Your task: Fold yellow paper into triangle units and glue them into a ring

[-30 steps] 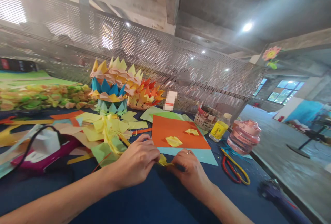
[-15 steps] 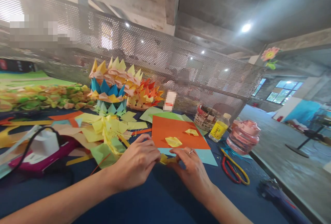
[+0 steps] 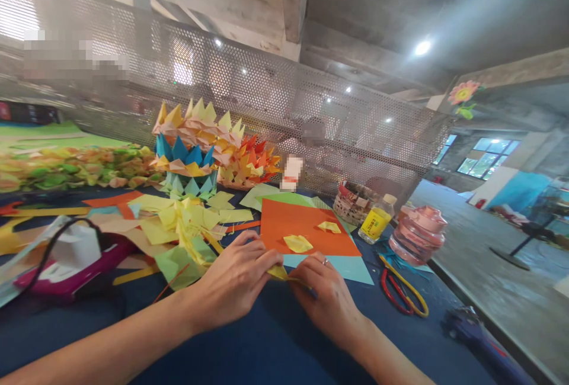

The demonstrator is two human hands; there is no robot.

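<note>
A small piece of yellow paper (image 3: 278, 272) is stretched between my two hands, partly hidden by the fingers. My left hand (image 3: 240, 272) pinches its left end. My right hand (image 3: 326, 287), with a ring on one finger, is closed on the right end. Just beyond the fingers lies an orange sheet (image 3: 288, 213), with a light blue sheet (image 3: 355, 268) under its near edge. Two folded yellow paper pieces, a nearer one (image 3: 297, 244) and a farther one (image 3: 329, 227), rest on the orange sheet.
Loose yellow scraps (image 3: 191, 222) and a magenta power strip (image 3: 71, 272) are at the left. Folded-paper crowns (image 3: 200, 136) stand behind. At the right are a woven basket (image 3: 351, 201), a yellow-labelled bottle (image 3: 377, 219), a pink water bottle (image 3: 418, 234), scissors (image 3: 400, 290) and a dark tool (image 3: 484, 343).
My right hand's fingers have curled inward and down around the paper's right end. The strip between the hands has tilted slightly. My left hand has barely shifted.
</note>
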